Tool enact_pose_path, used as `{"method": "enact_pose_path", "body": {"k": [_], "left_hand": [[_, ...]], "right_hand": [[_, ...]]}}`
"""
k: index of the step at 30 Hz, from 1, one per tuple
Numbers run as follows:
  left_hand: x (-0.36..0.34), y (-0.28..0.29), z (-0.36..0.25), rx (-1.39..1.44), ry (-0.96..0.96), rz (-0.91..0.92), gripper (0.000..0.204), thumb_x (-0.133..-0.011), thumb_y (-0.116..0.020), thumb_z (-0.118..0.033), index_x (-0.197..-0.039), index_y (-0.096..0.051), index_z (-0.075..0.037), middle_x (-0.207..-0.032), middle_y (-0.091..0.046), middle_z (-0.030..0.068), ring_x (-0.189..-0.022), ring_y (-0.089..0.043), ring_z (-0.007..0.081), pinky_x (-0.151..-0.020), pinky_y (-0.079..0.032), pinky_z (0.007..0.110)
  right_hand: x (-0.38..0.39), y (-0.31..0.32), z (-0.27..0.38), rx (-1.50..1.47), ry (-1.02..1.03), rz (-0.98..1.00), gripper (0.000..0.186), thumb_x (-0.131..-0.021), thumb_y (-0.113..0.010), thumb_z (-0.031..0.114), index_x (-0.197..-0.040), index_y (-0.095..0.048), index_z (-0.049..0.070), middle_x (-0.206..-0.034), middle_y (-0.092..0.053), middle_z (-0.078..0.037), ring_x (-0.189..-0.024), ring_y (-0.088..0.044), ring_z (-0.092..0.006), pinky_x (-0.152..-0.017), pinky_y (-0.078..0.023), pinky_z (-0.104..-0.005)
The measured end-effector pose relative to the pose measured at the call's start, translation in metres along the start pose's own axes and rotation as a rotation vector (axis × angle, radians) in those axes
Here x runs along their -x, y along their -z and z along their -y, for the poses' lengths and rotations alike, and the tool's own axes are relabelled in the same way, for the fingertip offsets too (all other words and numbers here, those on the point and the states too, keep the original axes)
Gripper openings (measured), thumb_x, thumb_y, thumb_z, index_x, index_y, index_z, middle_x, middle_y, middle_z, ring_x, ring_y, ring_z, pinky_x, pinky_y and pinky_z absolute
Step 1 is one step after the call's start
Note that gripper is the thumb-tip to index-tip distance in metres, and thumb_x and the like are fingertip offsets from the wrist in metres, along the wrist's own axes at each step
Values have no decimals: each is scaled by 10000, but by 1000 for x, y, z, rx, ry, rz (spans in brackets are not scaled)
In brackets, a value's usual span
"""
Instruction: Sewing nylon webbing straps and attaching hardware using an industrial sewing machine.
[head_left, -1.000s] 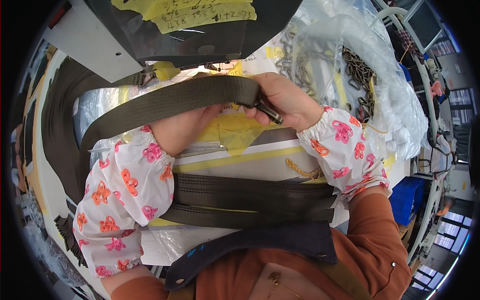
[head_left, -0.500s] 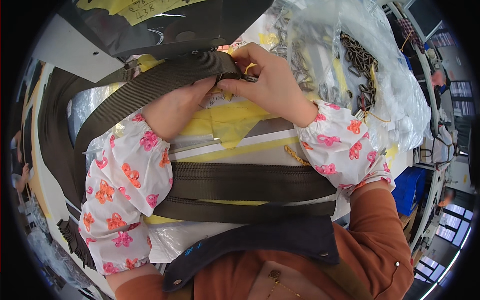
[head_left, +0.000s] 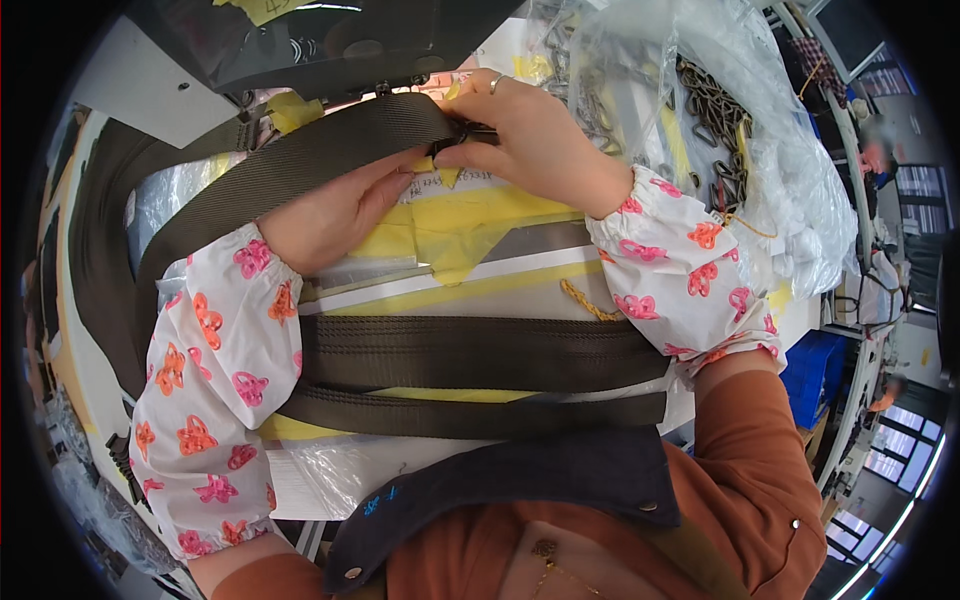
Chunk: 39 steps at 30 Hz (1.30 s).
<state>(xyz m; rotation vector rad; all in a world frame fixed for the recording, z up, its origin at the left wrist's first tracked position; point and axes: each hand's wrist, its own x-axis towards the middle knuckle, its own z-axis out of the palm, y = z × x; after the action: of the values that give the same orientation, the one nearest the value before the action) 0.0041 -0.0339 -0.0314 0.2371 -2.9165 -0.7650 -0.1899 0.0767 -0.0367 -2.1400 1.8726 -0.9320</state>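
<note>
A broad dark olive webbing strap arches from the left side to a dark machine. My left hand lies beneath the strap, its thumb along the underside and its other fingers mostly hidden behind the webbing. My right hand is closed at the strap's right end, thumb and fingers pinching the webbing around a small dark metal fitting, whose exact shape is partly covered. Between me and the hands, more flat webbing straps run across the table.
The dark machine housing overhangs the far side. Metal triangular rings lie by clear plastic bags at right. Yellow tape covers part of the table. A webbing stack stands left; a blue bin sits lower right.
My left hand has shifted left and a little nearer, drawing away from my right hand. The strap's end and my right hand have moved slightly left.
</note>
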Motion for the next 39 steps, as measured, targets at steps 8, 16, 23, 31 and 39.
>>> {"method": "enact_pose_path", "body": {"k": [8,16,23,31,39], "left_hand": [[3,-9,-6,-30,50,-51,295,-918,-464,-161,-1189,-504,-53,-983,-607,179,-865,-603,318,-747,-484,329],[8,-2,-34,-438,-74,-171,283,-756,-560,-102,-1029,-589,-32,-989,-614,138,-845,-615,261,-680,-507,351],[2,3,-7,-627,-329,-315,317,-682,-565,-66,-984,-604,20,-1049,-605,104,-956,-571,240,-813,-471,332],[-7,0,13,-398,-317,-269,312,-688,-582,-61,-997,-614,-39,-1108,-599,67,-904,-571,220,-764,-463,322],[-5,-4,8,-425,-271,-262,302,-719,-569,-89,-1018,-604,-70,-1117,-586,36,-912,-554,210,-771,-437,321]], "right_hand": [[11,-20,3,69,197,-192,261,-699,-687,124,-924,-610,18,-959,-611,-83,-777,-590,-258,-654,-491,-330],[12,-19,18,437,297,-184,273,-657,-584,71,-921,-614,3,-996,-633,-82,-819,-587,-199,-651,-505,-298],[17,-20,20,456,284,-141,329,-658,-562,75,-973,-595,-17,-1087,-594,-96,-889,-558,-211,-719,-488,-304],[20,-24,15,372,217,-179,295,-684,-564,81,-967,-610,9,-1033,-597,-89,-955,-527,-219,-831,-426,-339],[18,-20,8,356,231,-191,236,-691,-566,90,-920,-619,65,-1029,-602,-21,-945,-535,-193,-808,-425,-329]]}}
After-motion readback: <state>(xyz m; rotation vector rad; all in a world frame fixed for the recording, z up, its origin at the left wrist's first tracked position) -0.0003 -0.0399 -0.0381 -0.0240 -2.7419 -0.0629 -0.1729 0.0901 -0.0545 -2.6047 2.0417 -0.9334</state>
